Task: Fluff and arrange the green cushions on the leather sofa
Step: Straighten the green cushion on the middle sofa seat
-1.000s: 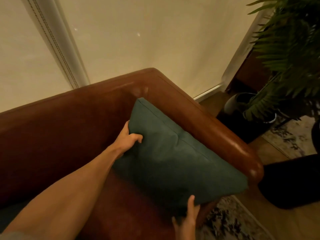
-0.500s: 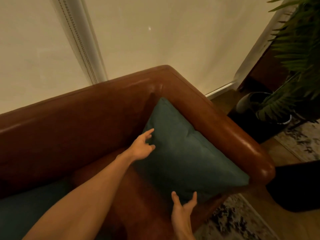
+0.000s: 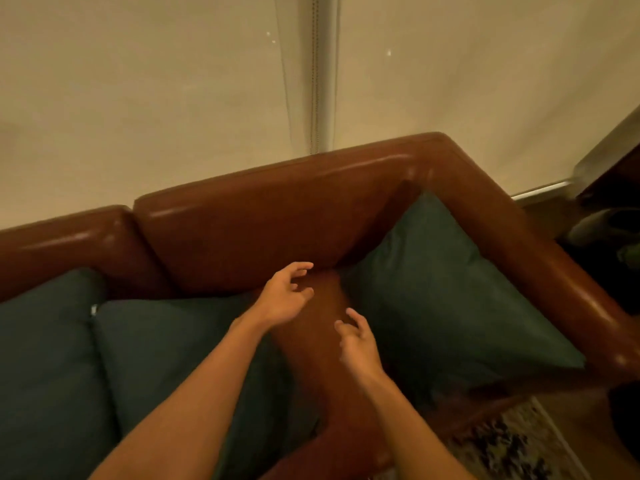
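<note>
Left hand (image 3: 282, 299): hovering over the bare seat of the leather sofa (image 3: 263, 230), grip apart, fingers loosely spread, holding nothing.
Right hand (image 3: 356, 341): hanging just beside the left, grip likewise apart.
Corner cushion (image 3: 440, 292): leaning tilted against the armrest in the sofa's right corner, apart from both hands.
Middle cushion (image 3: 166, 348): lying on the seat under the left forearm.
Far cushion (image 3: 41, 358): lying just beside it, further left.

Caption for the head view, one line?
Left hand and right hand hover open above the sofa, one cushion propped in its corner.
</note>
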